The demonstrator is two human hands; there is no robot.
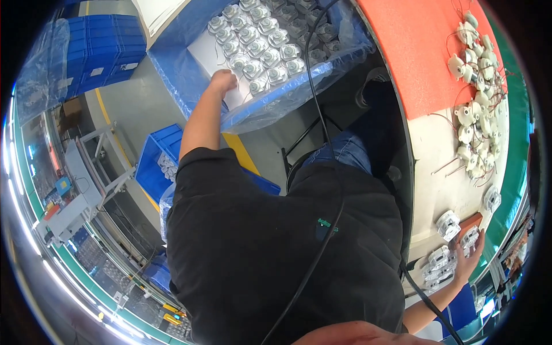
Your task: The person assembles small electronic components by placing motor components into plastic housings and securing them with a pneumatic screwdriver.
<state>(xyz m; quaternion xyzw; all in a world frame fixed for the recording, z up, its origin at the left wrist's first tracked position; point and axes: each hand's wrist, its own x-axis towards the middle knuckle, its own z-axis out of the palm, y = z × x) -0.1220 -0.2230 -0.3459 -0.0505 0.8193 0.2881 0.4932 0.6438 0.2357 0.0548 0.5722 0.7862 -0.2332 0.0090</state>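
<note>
Head view: the right hand (470,264) has its fingers around a white part (470,237) lying between them, beside a red block (472,222); grip unclear. The left hand (223,81) has curled fingers, contents hidden, with rows of white parts (269,56) just to their right in a blue box (175,69).

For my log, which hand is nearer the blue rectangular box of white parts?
Left. The left hand is within the box; the right hand is away at the flat cream workbench.
</note>
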